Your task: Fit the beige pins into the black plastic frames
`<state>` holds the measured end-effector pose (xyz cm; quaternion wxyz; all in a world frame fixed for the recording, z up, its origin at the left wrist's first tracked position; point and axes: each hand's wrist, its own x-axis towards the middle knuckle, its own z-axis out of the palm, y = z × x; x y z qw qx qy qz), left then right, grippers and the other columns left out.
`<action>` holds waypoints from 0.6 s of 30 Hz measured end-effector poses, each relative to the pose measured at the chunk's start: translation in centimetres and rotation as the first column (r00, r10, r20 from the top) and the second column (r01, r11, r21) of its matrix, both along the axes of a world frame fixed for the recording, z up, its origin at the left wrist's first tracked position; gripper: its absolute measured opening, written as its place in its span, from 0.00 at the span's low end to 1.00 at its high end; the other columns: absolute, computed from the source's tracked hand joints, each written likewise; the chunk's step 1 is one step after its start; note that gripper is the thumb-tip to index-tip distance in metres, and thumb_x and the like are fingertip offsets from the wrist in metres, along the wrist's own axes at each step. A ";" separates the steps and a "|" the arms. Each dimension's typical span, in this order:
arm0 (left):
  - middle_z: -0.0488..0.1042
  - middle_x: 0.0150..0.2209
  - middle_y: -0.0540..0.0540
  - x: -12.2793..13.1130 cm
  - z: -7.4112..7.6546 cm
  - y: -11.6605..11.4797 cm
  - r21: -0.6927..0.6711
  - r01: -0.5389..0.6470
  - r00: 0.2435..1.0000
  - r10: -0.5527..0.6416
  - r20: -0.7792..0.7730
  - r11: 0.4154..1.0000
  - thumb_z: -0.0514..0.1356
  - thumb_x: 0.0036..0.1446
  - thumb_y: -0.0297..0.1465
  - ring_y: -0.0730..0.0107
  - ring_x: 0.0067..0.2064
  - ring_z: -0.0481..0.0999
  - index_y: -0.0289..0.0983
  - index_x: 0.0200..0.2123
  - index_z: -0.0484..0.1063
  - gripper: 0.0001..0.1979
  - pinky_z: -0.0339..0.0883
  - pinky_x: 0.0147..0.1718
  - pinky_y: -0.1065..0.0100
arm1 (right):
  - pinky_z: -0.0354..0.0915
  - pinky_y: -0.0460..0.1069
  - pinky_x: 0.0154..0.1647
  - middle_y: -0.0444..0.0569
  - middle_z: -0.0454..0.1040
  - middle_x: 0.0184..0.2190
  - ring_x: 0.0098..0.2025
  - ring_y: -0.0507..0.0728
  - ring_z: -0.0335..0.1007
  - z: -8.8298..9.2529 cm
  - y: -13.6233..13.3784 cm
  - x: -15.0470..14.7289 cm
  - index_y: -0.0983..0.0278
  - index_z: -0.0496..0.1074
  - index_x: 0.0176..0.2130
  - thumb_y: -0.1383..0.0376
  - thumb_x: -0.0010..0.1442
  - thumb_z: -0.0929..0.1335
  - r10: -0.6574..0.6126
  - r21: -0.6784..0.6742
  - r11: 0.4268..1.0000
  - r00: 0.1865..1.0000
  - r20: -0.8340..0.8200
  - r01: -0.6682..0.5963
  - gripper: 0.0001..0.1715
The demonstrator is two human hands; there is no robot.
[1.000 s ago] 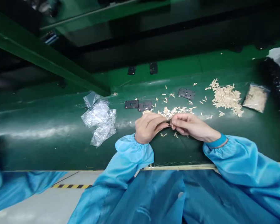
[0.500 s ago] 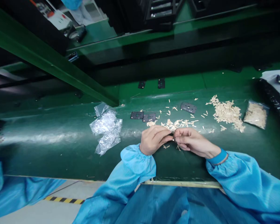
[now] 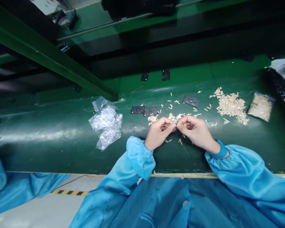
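My left hand (image 3: 159,131) and my right hand (image 3: 196,130) meet fingertip to fingertip over small beige pieces (image 3: 173,117) strewn on the green bench. Thumb and forefinger of each are pinched together. Whatever sits between the fingertips is too small to make out. Just beyond the left hand, a small heap of beige strips (image 3: 153,119) lies by a black slotted plate (image 3: 150,111). A second black plate (image 3: 137,110) adjoins it on the left. Behind the right hand lies a dark grey plate (image 3: 191,100) with holes.
Crumpled clear plastic bags (image 3: 105,122) lie to the left. On the right are a large beige heap (image 3: 232,106) and a zip bag (image 3: 261,106) of similar pieces. Two small black parts (image 3: 166,75) lie farther back. A green post (image 3: 85,77) slants across the left.
The head view has shifted, so the bench sits higher. Both hands have turned, with fingertips now pinched together near the beige pieces. The dark thing glimpsed between the fingers no longer shows.
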<state>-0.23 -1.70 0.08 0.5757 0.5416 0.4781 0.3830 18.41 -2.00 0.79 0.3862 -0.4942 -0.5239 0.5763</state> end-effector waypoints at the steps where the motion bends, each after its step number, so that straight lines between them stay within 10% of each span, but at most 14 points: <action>1: 0.79 0.30 0.47 0.0 0.0 0.0 -0.009 -0.004 1.000 0.004 0.007 1.000 0.66 0.60 0.40 0.73 0.31 0.79 0.35 0.35 0.73 0.13 0.70 0.27 0.74 | 0.62 0.47 0.28 0.45 0.75 0.27 0.27 0.51 0.67 0.0 0.0 0.0 0.64 0.75 0.35 0.58 0.60 0.73 0.003 0.013 1.000 1.000 0.014 -0.003 0.11; 12: 0.77 0.27 0.48 -0.2 -0.1 0.2 -0.100 -0.043 0.999 0.044 0.006 0.994 0.65 0.59 0.43 0.75 0.27 0.75 0.36 0.33 0.72 0.15 0.65 0.21 0.75 | 0.62 0.51 0.33 0.50 0.72 0.35 0.33 0.55 0.66 -0.4 0.6 0.8 0.62 0.78 0.37 0.66 0.66 0.67 -0.254 0.461 0.886 0.887 0.386 0.053 0.09; 18: 0.78 0.28 0.48 -0.1 -0.2 0.3 -0.054 -0.024 1.000 0.023 -0.013 0.998 0.65 0.59 0.42 0.74 0.29 0.76 0.36 0.34 0.73 0.14 0.68 0.25 0.74 | 0.61 0.48 0.27 0.46 0.72 0.31 0.27 0.51 0.64 0.0 0.3 0.3 0.63 0.75 0.39 0.61 0.65 0.69 -0.005 0.152 0.988 0.978 0.207 -0.028 0.08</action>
